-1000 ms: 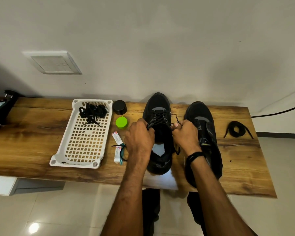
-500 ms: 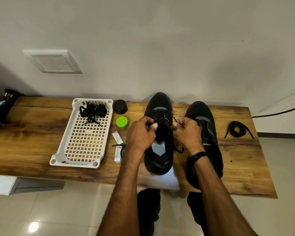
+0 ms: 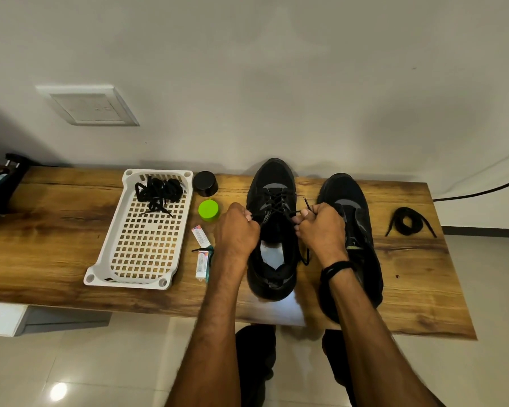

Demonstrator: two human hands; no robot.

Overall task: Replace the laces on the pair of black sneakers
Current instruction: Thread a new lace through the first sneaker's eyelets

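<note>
Two black items on surface: left sneaker, lace crisscrossed partway; right sneaker. My left grip, right grip pinch lace ends.

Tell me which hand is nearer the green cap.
Left. The left hand, pinching the lace, is just beside the green cap; the right hand pinches the lace farther off, across the sneaker.

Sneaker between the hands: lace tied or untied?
Untied: the lace crisscrosses up the sneaker, but the left hand and right hand each pinch a loose end, held apart.
</note>
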